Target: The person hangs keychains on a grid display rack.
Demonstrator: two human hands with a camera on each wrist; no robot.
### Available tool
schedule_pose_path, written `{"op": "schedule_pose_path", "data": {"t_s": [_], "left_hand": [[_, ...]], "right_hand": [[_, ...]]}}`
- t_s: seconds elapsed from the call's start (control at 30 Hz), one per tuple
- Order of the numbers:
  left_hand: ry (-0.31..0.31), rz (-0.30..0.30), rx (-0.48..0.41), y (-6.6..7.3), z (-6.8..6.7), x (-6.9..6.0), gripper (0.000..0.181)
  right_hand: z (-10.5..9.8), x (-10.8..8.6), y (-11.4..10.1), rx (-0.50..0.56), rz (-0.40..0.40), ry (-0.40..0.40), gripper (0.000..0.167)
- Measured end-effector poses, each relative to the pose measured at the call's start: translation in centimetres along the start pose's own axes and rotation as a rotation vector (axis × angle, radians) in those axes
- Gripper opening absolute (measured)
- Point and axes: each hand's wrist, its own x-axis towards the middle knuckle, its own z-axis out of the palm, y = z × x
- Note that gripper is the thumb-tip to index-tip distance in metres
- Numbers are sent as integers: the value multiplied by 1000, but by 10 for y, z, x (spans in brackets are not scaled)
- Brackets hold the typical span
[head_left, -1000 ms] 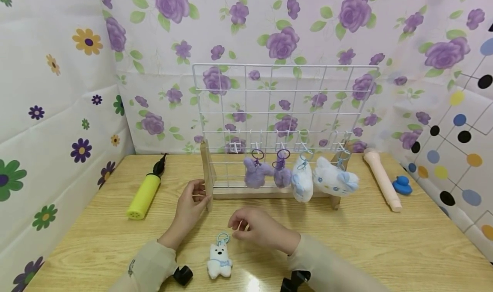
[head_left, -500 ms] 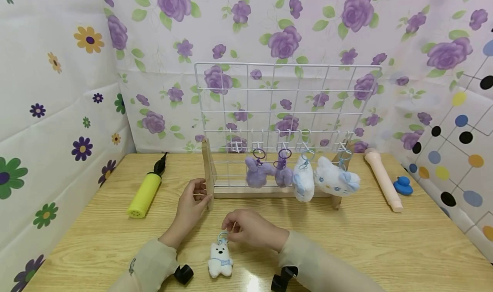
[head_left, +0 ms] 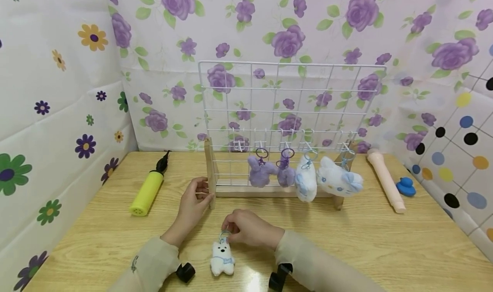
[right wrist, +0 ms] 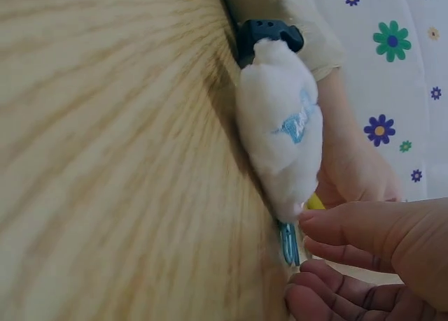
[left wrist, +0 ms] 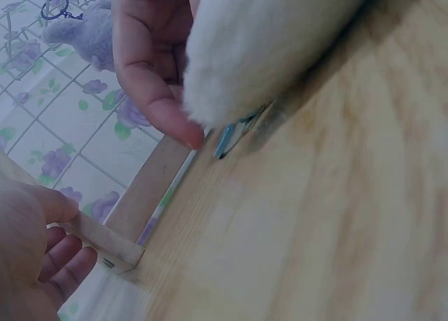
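A white plush bear keychain [head_left: 222, 259] with a light blue sash and blue ring lies face up on the table. My right hand [head_left: 250, 228] is beside its ring [head_left: 225, 235], with loosely bent fingers and the thumb near the bear's head. In the right wrist view, a gap shows between thumb and fingers at the blue clasp [right wrist: 288, 244]. My left hand [head_left: 193, 203] grips the left wooden post [head_left: 210, 172] of a white wire grid rack [head_left: 292, 89], its thumb in front. Purple plush keychains [head_left: 260, 172] and white plush ones [head_left: 306, 181] hang from the rack's hooks.
A yellow hand pump [head_left: 148, 193] lies to the left on the wood-grain table [head_left: 385, 245]. Off to the right are a pale pink stick-shaped object [head_left: 386, 181] and a blue rubber duck [head_left: 406, 187]. Flowered cloth [head_left: 246, 39] hangs behind the rack.
My right hand has moved left to the bear keychain's ring. The left hand stays at the rack's post. The view has shifted slightly.
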Motion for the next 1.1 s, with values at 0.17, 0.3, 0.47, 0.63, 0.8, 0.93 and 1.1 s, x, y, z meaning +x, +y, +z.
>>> {"op": "schedule_pose_path", "data": {"t_s": [0.17,0.3,0.47,0.63,0.8,0.93,1.1], "left_hand": [[4,0,-2,1,0,0,46],[2,-1,-1,2,0,1,46],[3,-14,1,2,0,2,46],[1,-22,3,2,0,0,45],[3,-21,2,3,0,0,45],[5,-21,-2,3,0,0,46],[2,-24,0,3,0,1,46]], "right_hand": [[2,2,3,-11,-8,-3,15],[2,3,3,-22,-3,-11,14],[0,6,1,-17,1,-36,15],[0,9,1,-11,15,-59,16],[0,10,1,-18,15,-60,17],[0,9,1,-21,10,-65,17],[-1,7,2,0,-2,-80,18]]}}
